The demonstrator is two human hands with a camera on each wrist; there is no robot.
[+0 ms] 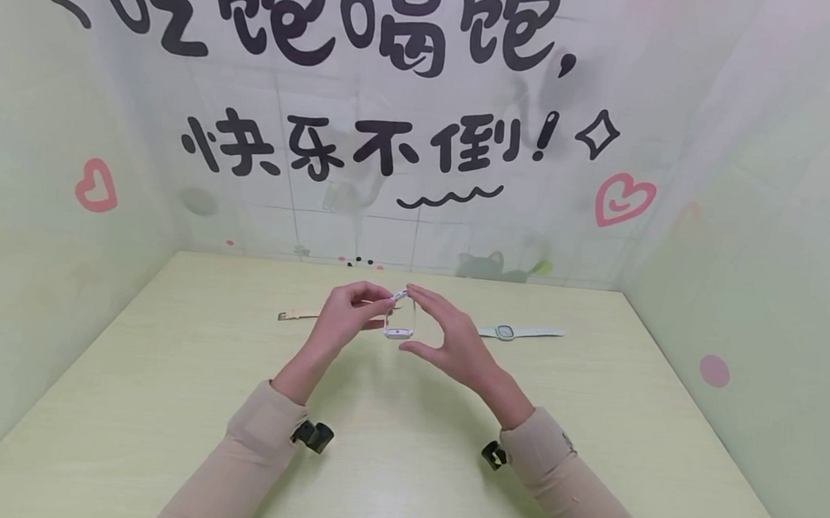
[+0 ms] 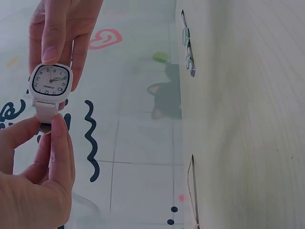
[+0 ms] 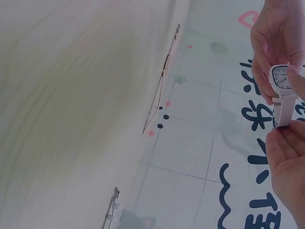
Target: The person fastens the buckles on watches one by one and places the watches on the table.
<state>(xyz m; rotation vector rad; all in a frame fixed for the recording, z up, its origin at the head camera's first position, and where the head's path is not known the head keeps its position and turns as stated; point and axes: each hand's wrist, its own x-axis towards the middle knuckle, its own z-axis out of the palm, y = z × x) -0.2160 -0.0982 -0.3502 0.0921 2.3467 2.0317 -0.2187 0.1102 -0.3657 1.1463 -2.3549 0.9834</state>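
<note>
A white square-faced wristwatch point(image 1: 398, 333) is held up between both hands, its strap bent into a loop. My left hand point(image 1: 343, 314) pinches the strap at the top of that loop. On the other side, my right hand point(image 1: 462, 349) has its fingertips at the strap's top and its thumb by the case. The left wrist view shows the watch face point(image 2: 51, 80) with the right thumb against the case edge, and the left fingers on the strap point(image 2: 46, 112). In the right wrist view the watch point(image 3: 282, 78) is partly covered by a thumb.
On the table point(image 1: 388, 463) behind the left hand lies a pink strap point(image 1: 300, 315) with a metal buckle, partly hidden. A pale mint watch point(image 1: 505, 333) lies stretched out behind the right hand. Printed wall sheets with black lettering enclose the table's back and sides.
</note>
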